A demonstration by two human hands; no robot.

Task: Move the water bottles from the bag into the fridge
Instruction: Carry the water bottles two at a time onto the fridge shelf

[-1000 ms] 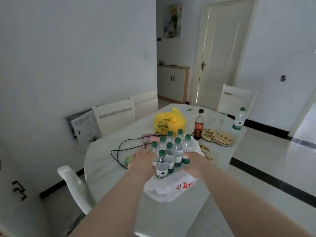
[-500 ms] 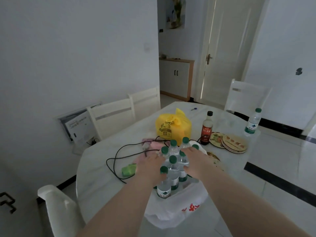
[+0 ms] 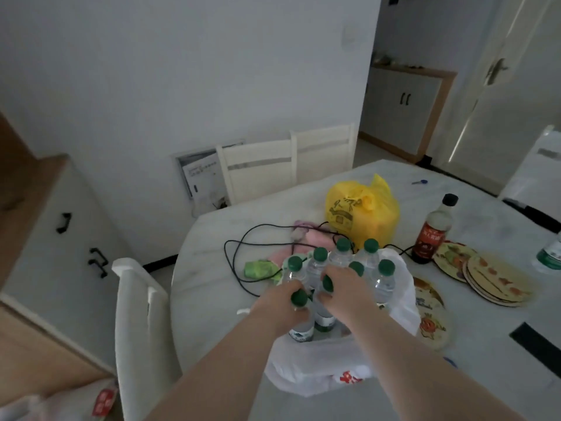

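Observation:
Several clear water bottles (image 3: 343, 262) with green caps stand upright in an open white plastic bag (image 3: 315, 369) on the round table (image 3: 212, 299). My left hand (image 3: 280, 302) is closed around the neck of the nearest bottle (image 3: 300, 329), its green cap showing between my fingers. My right hand (image 3: 346, 287) grips a bottle beside it in the middle of the cluster, its cap under my fingers. No fridge is in sight.
Behind the bag lie a yellow bag (image 3: 361, 211), a black cable (image 3: 239, 253), a green wrapper (image 3: 261, 268) and a dark sauce bottle (image 3: 432, 232). Patterned plates (image 3: 491, 278) and another water bottle (image 3: 551, 256) sit at the right. White chairs (image 3: 136, 323) surround the table; a cabinet (image 3: 45, 238) stands left.
My hands rose from the bag's sides onto the bottle tops and closed around two bottles. The camera came closer and tilted down and left.

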